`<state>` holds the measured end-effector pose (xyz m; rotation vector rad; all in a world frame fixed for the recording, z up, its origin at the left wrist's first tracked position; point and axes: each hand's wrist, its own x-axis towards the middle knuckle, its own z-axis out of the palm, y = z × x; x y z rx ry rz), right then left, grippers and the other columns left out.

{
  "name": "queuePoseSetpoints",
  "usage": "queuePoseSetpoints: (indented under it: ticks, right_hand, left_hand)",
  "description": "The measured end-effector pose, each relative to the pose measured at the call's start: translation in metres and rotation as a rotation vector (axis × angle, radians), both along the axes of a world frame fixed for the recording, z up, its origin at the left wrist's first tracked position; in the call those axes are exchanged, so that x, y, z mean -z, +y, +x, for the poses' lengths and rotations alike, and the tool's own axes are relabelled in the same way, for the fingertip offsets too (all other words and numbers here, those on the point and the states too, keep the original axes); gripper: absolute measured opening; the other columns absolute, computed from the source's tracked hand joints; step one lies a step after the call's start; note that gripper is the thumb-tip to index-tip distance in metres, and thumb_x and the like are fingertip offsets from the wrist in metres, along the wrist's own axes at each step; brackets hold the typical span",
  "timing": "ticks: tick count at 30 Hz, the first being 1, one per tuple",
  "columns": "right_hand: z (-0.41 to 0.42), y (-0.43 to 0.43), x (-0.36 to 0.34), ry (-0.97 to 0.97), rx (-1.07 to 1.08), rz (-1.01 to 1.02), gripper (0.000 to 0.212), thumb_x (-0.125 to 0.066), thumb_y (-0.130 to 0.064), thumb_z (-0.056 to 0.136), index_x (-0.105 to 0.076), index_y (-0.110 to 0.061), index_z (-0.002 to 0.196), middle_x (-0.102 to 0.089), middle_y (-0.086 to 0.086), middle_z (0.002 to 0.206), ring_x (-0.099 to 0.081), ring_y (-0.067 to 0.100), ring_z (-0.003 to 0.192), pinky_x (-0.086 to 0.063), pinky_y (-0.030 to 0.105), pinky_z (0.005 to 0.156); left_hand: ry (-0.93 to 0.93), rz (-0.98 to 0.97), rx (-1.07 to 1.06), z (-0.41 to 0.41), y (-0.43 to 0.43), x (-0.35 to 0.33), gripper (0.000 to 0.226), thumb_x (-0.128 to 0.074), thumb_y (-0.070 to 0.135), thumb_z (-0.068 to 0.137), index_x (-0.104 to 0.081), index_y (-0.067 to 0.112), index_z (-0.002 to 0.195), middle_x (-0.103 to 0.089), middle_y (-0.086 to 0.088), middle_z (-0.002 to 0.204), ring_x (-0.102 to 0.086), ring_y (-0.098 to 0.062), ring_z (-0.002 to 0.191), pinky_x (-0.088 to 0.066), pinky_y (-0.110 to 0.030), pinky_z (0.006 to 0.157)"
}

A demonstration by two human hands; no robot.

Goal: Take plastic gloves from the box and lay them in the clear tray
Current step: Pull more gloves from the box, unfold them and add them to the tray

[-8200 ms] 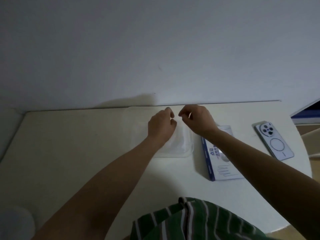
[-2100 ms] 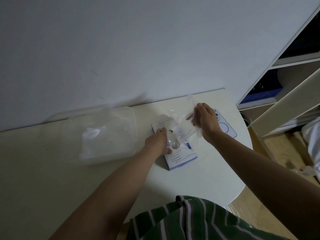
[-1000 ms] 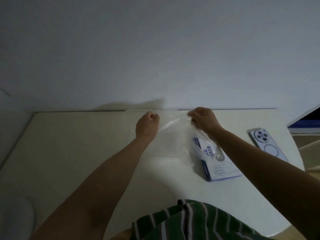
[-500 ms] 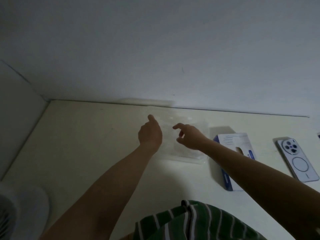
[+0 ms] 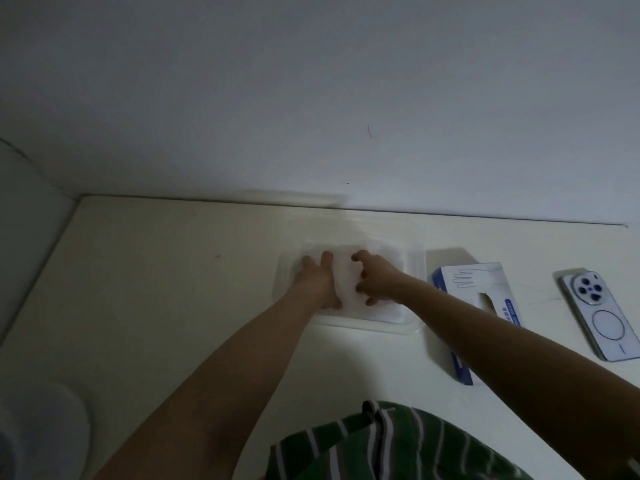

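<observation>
Plastic: one tray, one box

**Tally by kind**

Two hands, the left hand and the right hand, meet over one clear tray. The plastic gloves under them cannot be counted. One box lies right of the hands, with one phone beyond it.
</observation>
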<state>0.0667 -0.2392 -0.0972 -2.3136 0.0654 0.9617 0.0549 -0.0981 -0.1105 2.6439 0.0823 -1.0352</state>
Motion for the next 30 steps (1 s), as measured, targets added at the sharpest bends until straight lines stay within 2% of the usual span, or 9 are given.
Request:
queuePoseSetpoints:
  ticks: [6,10,11,13,16,19,21,24,30]
  right_hand:
    - [-0.002,-0.001,0.005,0.148,-0.102,-0.215,0.119,-0.083,-0.026,0.074,0.007,-0.028,0.152,-0.001,0.013,0.154,-0.013,0.041,0.141,-0.05,0.041,0.08]
    - [-0.01,0.005,0.013,0.029,-0.264,-0.375,0.125,-0.079,-0.042,0.076,0.017,-0.017,0.151,0.004,0.02,0.154,-0.003,0.044,0.144,-0.029,0.048,0.114]
    - [-0.011,0.006,0.013,0.023,-0.291,-0.387,0.124,-0.077,-0.045,0.077,0.018,-0.015,0.151,0.005,0.02,0.154,-0.002,0.044,0.144,-0.025,0.047,0.115]
    - [-0.009,0.005,0.008,0.074,-0.247,-0.333,0.125,-0.078,-0.043,0.077,0.02,-0.018,0.151,0.006,0.019,0.155,-0.003,0.044,0.144,-0.038,0.044,0.105]
    - [-0.003,-0.001,-0.008,0.132,-0.117,-0.153,0.11,-0.078,-0.024,0.08,0.003,-0.026,0.154,-0.011,0.015,0.153,-0.03,0.041,0.136,-0.055,0.037,0.08]
    - [-0.003,-0.012,-0.027,-0.084,-0.092,-0.025,0.062,-0.066,-0.012,0.09,-0.037,-0.015,0.144,-0.045,0.014,0.132,-0.064,0.029,0.099,-0.061,0.037,0.069]
    - [-0.004,-0.019,-0.045,-0.372,-0.097,0.023,0.036,-0.061,-0.016,0.093,-0.056,-0.013,0.129,-0.059,0.009,0.117,-0.066,0.02,0.084,-0.06,0.036,0.069]
    - [-0.008,-0.043,-0.07,-0.66,0.0,0.108,0.019,-0.059,-0.016,0.091,-0.07,-0.015,0.106,-0.069,-0.001,0.094,-0.062,0.012,0.077,-0.055,0.034,0.075]
    - [-0.033,-0.134,-0.068,-0.641,0.234,-0.026,0.016,-0.057,-0.016,0.09,-0.072,-0.016,0.094,-0.071,0.001,0.086,-0.064,0.018,0.079,-0.052,0.033,0.074]
  left_hand:
    - [0.082,0.075,0.012,0.006,0.008,0.013,0.12,-0.083,0.036,0.071,0.006,0.031,0.151,-0.004,-0.018,0.15,-0.029,-0.041,0.135,-0.04,-0.044,0.106]
    - [0.063,0.095,0.031,0.006,0.008,0.015,0.119,-0.081,0.035,0.073,0.009,0.028,0.152,-0.007,-0.02,0.149,-0.029,-0.041,0.135,-0.037,-0.042,0.107]
    - [0.064,0.101,0.034,0.006,0.007,0.013,0.119,-0.081,0.036,0.073,0.009,0.028,0.152,-0.006,-0.02,0.149,-0.029,-0.041,0.135,-0.037,-0.043,0.106]
    - [0.08,0.096,0.024,0.006,0.006,0.008,0.119,-0.081,0.036,0.072,0.007,0.029,0.152,-0.004,-0.018,0.149,-0.028,-0.04,0.135,-0.039,-0.044,0.105]
    - [0.046,0.071,-0.009,0.004,0.004,-0.004,0.099,-0.074,0.032,0.079,-0.007,0.024,0.152,-0.013,-0.019,0.15,-0.039,-0.039,0.13,-0.045,-0.042,0.098]
    - [-0.259,0.103,0.025,0.001,-0.003,-0.023,0.045,-0.058,0.023,0.088,-0.047,0.01,0.131,-0.053,-0.016,0.128,-0.056,-0.033,0.112,-0.047,-0.036,0.086]
    - [-0.477,0.071,-0.017,0.002,-0.015,-0.04,0.026,-0.052,0.015,0.088,-0.059,0.01,0.112,-0.063,-0.011,0.109,-0.061,-0.031,0.1,-0.046,-0.034,0.076]
    - [-0.673,-0.07,-0.073,0.001,-0.046,-0.066,0.016,-0.051,0.016,0.091,-0.06,0.013,0.104,-0.063,-0.005,0.097,-0.061,-0.026,0.089,-0.039,-0.031,0.068]
    - [-0.726,-0.367,0.029,-0.016,-0.13,-0.088,0.013,-0.055,0.018,0.089,-0.059,0.016,0.101,-0.066,-0.003,0.091,-0.06,-0.024,0.082,-0.046,-0.033,0.071]
